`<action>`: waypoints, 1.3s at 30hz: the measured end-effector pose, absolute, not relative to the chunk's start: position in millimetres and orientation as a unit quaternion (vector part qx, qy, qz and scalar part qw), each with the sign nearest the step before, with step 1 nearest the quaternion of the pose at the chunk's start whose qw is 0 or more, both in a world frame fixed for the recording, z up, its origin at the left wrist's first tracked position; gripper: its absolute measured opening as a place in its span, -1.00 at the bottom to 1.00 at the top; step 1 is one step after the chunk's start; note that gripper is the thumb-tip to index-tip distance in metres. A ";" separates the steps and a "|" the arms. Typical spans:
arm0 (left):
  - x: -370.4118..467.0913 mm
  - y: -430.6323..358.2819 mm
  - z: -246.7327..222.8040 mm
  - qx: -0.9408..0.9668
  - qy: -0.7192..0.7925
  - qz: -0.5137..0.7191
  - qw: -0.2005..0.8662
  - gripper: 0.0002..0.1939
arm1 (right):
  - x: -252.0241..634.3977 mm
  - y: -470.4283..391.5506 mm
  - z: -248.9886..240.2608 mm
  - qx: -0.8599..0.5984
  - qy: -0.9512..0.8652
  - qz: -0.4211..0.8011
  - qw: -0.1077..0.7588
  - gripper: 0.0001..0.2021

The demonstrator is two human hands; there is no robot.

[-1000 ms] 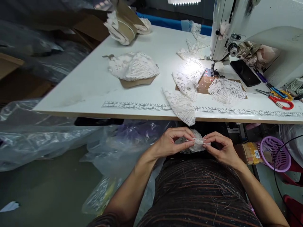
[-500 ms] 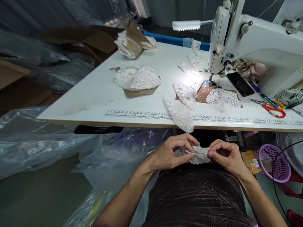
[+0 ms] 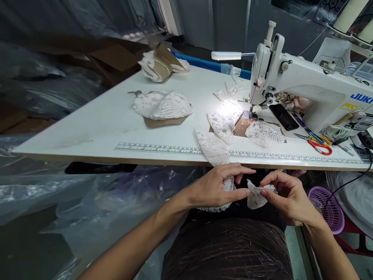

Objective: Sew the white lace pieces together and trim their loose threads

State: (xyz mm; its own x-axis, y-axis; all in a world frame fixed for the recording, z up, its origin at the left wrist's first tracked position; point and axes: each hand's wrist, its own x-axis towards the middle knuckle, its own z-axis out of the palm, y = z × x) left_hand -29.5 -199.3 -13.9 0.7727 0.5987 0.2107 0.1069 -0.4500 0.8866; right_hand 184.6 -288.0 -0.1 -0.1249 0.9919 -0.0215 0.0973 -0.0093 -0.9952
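Note:
Just below the table edge, my right hand (image 3: 287,194) pinches a small white lace piece (image 3: 257,197) between thumb and fingertips. To its left is my left hand (image 3: 217,186), its thumb and index finger stretched apart and the thumb tip close to that piece. Another white lace piece (image 3: 229,184) shows inside my left hand and under it, seemingly held by the curled fingers, which are partly hidden. Above my left hand, a white lace panel (image 3: 212,147) hangs slightly over the table's front edge.
A white sewing machine (image 3: 305,83) stands on the white table (image 3: 99,128), lace pieces (image 3: 225,114) by its needle. Red-handled scissors (image 3: 319,147) and a black phone (image 3: 284,116) lie right. Stacked lace cups (image 3: 163,105) and a bundle (image 3: 160,64) sit left. A purple basket (image 3: 326,206) is below.
My hands have moved apart; earlier both gripped lace together. My left index finger and thumb have opened, while the right hand keeps its piece. The view has shifted, showing more of the machine.

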 end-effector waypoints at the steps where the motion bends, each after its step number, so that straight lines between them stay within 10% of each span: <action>1: -25.7 -198.6 -14.2 0.825 0.203 0.257 0.460 -0.71 | 185.1 -288.0 -0.4 -0.493 -0.557 0.503 0.439 -0.73; 10: -26.8 -191.5 10.0 0.867 0.214 0.249 0.374 -0.79 | 192.8 -266.2 6.7 -0.534 -0.587 0.451 0.408 -0.71; 17: -18.2 -142.0 71.5 0.873 0.258 0.403 -0.094 -0.77 | 180.4 -187.3 34.0 -0.406 -0.687 0.086 0.596 -0.90; 22: -13.8 -123.9 43.5 0.861 0.149 0.380 -0.305 -0.67 | 196.2 -181.2 3.3 -0.353 -0.780 -0.097 0.507 -0.73; 27: -14.7 -126.5 0.7 0.939 0.115 0.227 -0.231 -0.76 | 215.9 -198.0 -25.7 -0.391 -0.857 -0.046 0.332 -0.72; 39: -23.2 -127.1 -8.7 0.939 0.148 0.303 -0.069 -0.78 | 214.8 -200.1 -32.6 -0.442 -0.830 -0.041 0.338 -0.68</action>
